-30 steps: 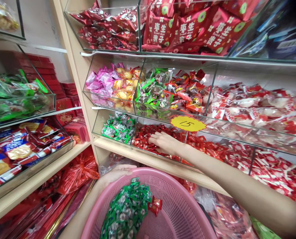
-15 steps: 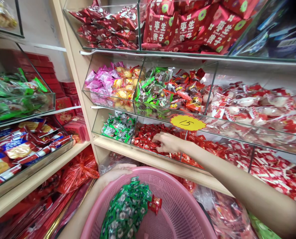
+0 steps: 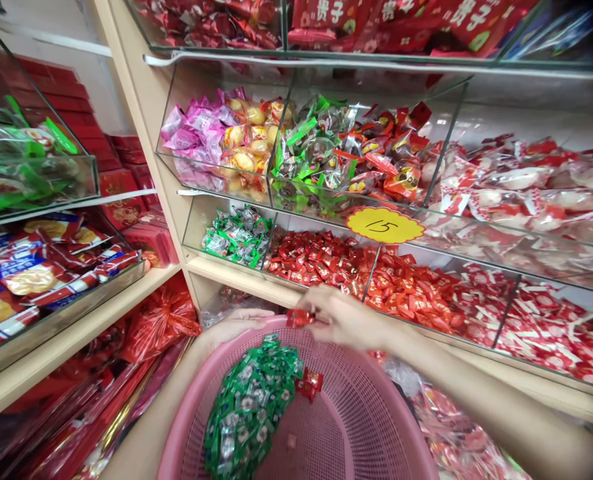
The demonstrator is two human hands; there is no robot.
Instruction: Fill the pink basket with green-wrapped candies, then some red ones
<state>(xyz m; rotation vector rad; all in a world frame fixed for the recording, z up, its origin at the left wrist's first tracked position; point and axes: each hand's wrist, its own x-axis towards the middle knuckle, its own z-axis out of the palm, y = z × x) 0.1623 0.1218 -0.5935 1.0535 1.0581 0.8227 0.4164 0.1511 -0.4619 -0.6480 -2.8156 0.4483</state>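
Observation:
My left hand [image 3: 239, 323] grips the far left rim of a pink plastic basket [image 3: 396, 400]. Green-wrapped candies [image 3: 254, 400] are heaped in the basket's left half, with a red-wrapped candy [image 3: 309, 385] beside the heap. Above the basket's far rim, my right hand [image 3: 336, 319] is closed on a red-wrapped candy [image 3: 300, 318] that shows at its fingertips; whether more are inside the hand is hidden. Behind it, a clear bin of red-wrapped candies [image 3: 321, 257] stands on the lower shelf.
Left of that bin are green and silver candies [image 3: 237, 235]; to its right lie orange-red candies [image 3: 411, 287] and red-white ones [image 3: 561, 327]. A yellow price tag [image 3: 385, 225] hangs above. The wooden shelf edge [image 3: 246, 280] runs just behind the basket. Packaged snacks [image 3: 31, 267] fill shelves at left.
My right hand has come out of the red candy bin and down toward the basket, holding a red candy. My left hand stays on the rim. The view has tilted down.

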